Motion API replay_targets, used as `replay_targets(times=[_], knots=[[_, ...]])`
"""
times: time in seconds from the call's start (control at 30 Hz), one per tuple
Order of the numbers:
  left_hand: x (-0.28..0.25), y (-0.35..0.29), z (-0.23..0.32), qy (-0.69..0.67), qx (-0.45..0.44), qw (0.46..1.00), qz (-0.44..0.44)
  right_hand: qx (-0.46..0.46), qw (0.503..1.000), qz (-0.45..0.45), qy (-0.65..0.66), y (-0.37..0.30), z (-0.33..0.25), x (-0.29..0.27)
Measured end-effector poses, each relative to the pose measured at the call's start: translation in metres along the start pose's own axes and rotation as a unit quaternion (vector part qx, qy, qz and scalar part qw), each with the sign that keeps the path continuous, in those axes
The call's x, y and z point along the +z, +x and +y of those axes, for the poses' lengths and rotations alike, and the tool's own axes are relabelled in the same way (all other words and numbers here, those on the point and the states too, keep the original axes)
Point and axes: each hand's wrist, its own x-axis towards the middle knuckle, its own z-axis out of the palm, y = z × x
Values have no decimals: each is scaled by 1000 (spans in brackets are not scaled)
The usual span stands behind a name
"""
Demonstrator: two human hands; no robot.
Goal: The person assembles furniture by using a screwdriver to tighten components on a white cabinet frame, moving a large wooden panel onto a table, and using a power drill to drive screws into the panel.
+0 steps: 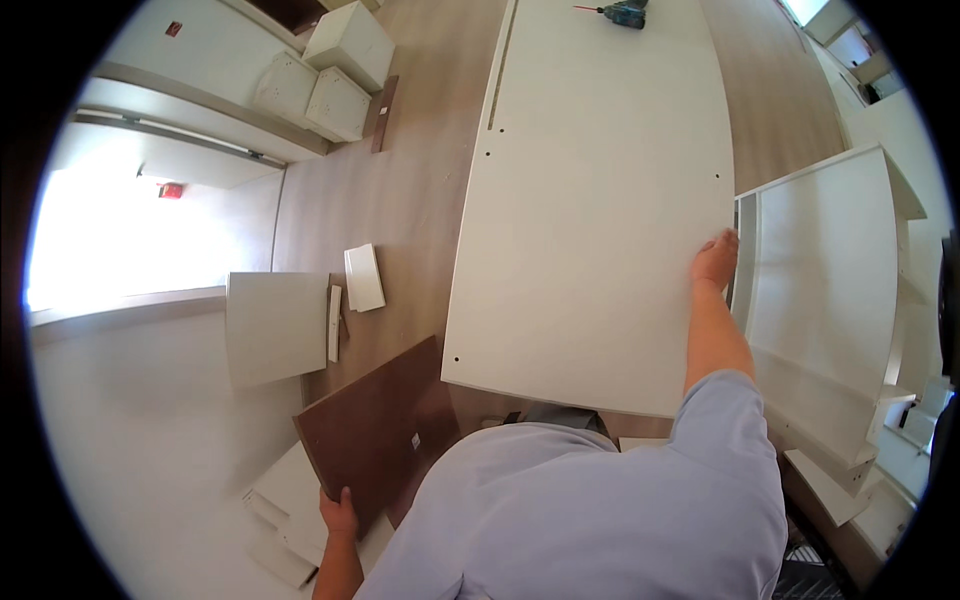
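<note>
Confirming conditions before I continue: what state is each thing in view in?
Large white panel: lying flat.
Brown panel: tilted, one edge held.
Left hand: closed on the brown panel's edge.
Right hand: on the large white panel's right edge.
Drill: lying on the large white panel, unheld.
Narrow brown strip: lying on the floor.

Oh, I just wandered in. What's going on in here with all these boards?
A person in a light shirt is handling furniture panels. The left hand grips the edge of a brown panel low on the left. The right hand is at the right edge of a large white panel, which lies in front of the person. A power drill rests at its far end, apart from both hands.
</note>
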Motion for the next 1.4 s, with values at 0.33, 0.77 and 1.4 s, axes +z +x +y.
replay_targets(times=[0.33,0.77,1.4], knots=[[-4,2,-15,32,-51,998,5,250,962,-97,44,45,22,5],[-10,9,7,125,-112,985,39,381,895,-42,226,52,55,-8],[-36,-90,-137,-348,-215,909,-75,-1,548,-673,497,-302,-356,-219]])
